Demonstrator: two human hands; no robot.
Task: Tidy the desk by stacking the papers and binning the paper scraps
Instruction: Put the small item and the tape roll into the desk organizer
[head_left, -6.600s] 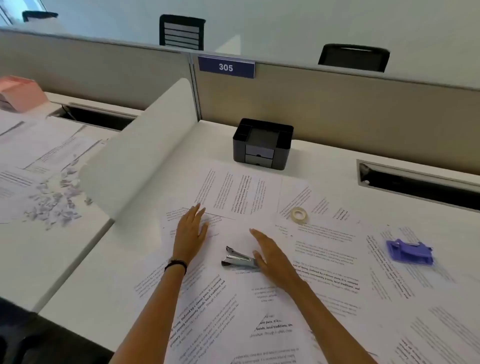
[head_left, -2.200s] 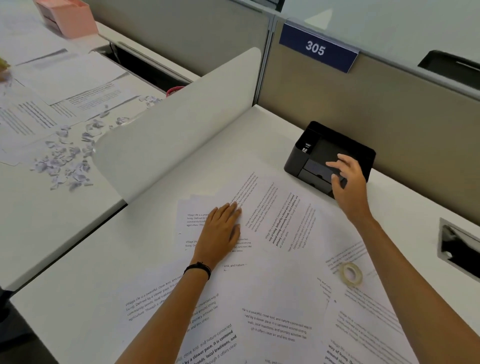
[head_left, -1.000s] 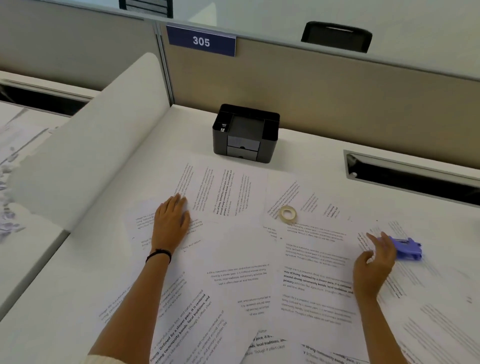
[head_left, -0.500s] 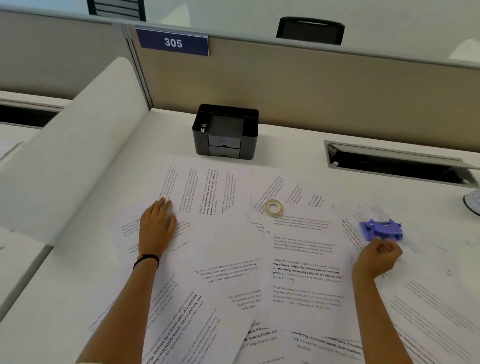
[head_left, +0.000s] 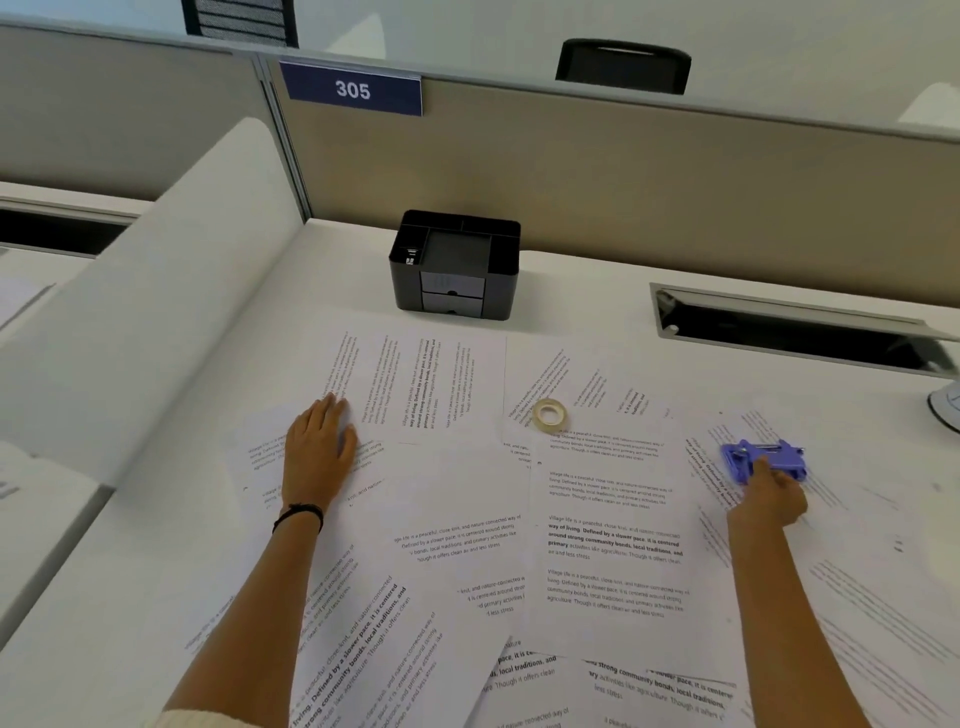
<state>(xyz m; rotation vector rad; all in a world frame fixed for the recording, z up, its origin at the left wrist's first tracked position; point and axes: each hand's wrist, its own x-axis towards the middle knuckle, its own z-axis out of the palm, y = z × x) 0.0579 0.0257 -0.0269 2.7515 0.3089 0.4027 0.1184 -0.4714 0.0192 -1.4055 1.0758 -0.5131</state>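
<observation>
One tape roll (head_left: 549, 414), one purple tool (head_left: 763, 460), many papers (head_left: 613, 571)

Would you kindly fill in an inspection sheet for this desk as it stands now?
Surface: white desk, mostly covered by sheets.
Job's things: printed papers spread loose and overlapping, unstacked; scraps and bin: nothing seen.
Clutter: tape roll and purple tool lying on the papers; black organizer at the back.
Hands: left hand flat on the papers; right hand curled on the purple tool.
Cables: nothing seen.
Surroundings: partition with sign reading 305; open slot in the desk at right.
</observation>
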